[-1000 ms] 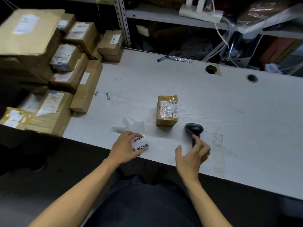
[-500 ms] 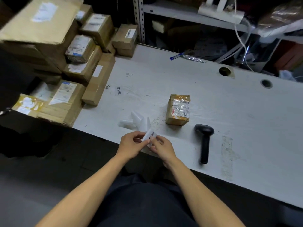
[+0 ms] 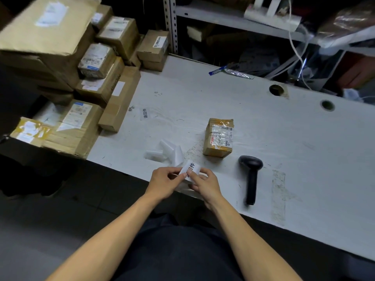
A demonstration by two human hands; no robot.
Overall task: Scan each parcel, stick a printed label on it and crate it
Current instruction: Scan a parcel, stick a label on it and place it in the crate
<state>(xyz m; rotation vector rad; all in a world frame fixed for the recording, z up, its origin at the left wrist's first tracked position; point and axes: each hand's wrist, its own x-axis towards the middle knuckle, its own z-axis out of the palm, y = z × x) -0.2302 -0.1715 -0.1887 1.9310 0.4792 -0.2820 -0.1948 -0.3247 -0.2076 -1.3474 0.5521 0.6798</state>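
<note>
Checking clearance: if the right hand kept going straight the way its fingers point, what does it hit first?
The right hand points up-left, already pinching the printed label against the left hand. Past the label, it would likely meet the loose white paper strips on the table; depth is unclear.

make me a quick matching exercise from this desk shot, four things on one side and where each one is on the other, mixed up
Things:
1. printed label
2. scanner
3. small parcel
4. blank backing strips

Places:
A. lying on the table, right of the hands
B. pinched between the left hand and right hand
C. loose on the table, just beyond the left hand
D. standing alone mid-table, beyond the hands

Pairs: 1-B, 2-A, 3-D, 4-C
</note>
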